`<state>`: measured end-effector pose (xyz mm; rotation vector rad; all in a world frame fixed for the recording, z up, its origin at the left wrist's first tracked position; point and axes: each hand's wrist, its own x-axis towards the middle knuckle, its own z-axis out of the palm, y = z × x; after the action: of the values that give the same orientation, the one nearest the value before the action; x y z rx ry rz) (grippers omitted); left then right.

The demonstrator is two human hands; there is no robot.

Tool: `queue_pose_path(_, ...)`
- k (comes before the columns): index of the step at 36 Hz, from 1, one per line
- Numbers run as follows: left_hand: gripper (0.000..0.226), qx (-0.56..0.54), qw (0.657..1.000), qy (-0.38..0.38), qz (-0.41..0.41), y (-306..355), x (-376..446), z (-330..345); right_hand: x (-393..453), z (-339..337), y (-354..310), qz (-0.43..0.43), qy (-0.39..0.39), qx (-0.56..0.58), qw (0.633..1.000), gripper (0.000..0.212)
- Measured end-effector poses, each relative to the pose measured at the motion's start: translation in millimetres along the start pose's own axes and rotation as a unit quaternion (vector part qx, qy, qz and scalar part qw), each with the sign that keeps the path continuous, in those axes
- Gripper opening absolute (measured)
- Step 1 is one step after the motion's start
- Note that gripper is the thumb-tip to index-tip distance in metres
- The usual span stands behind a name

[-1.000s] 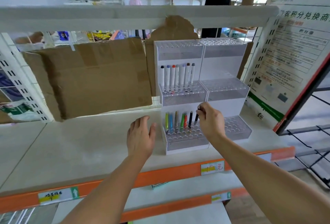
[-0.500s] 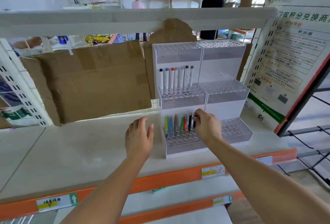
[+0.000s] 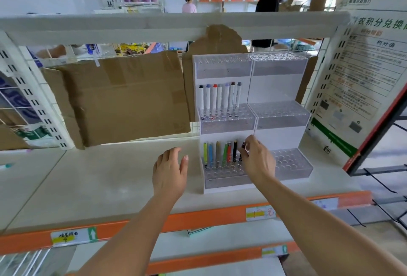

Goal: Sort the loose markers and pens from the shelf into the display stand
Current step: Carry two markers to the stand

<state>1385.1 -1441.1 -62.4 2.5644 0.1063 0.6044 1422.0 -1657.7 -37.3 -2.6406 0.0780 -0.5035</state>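
Right hand (image 3: 257,161) pinched black pen (image 3: 243,149) near its top, pen upright, long axis vertical, tip down in bottom-tier holes of display stand (image 3: 222,174), rightmost of row. Left hand (image 3: 170,172) farther off, fingers relaxed, holding nothing.

Left grip (image 3: 170,173) hovers flat; right grip (image 3: 257,159) pinches closed.

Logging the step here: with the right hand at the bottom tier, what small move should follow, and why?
Probably release: the right hand pinches a black pen already upright at the end of the display stand's bottom row, beside the other pens. The left hand hovers open.
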Motion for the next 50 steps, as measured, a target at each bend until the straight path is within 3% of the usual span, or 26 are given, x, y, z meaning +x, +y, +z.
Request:
queue_pose_path(3, 0.037, 0.016, 1.000, -0.008, -0.006, -2.0, -0.1, -4.2, -4.3, -4.0, -0.1, -0.069, 0.074, 0.006, 0.995, 0.022)
queue_pose_path(6, 0.042, 0.035, 0.999, -0.016, -0.001, -7.7, -4.8, -11.1, -7.3, -6.6, -10.5, -0.163, 0.112, 0.019, 0.980, 0.016)
queue_pose_path(10, 0.071, 0.110, 0.990, -0.076, -0.036, -16.4, -16.4, -27.2, -12.1, -6.2, -39.4, -0.282, 0.061, 0.020, 0.957, 0.029)
queue_pose_path(14, 0.060, 0.148, 0.977, -0.114, -0.100, -33.8, -30.4, -45.5, -19.5, 7.4, -72.2, -0.345, -0.004, 0.024, 0.938, 0.032)
queue_pose_path(18, 0.062, 0.178, 0.964, -0.123, -0.152, -57.2, -48.7, -74.6, -31.8, 25.5, -111.0, -0.355, -0.126, -0.024, 0.926, 0.050)
queue_pose_path(27, 0.063, 0.204, 0.934, -0.071, -0.286, -131.8, -97.3, -148.5, -72.0, 59.1, -209.3, -0.400, -0.229, -0.039, 0.887, 0.058)
queue_pose_path(36, 0.066, 0.185, 0.913, -0.059, -0.359, -220.9, -141.6, -232.4, -125.7, 96.8, -336.2, -0.458, -0.265, -0.022, 0.848, 0.059)
queue_pose_path(50, 0.065, 0.205, 0.897, -0.064, -0.386, -351.3, -174.6, -316.2, -206.0, 163.0, -480.0, -0.486, -0.295, -0.041, 0.821, 0.056)
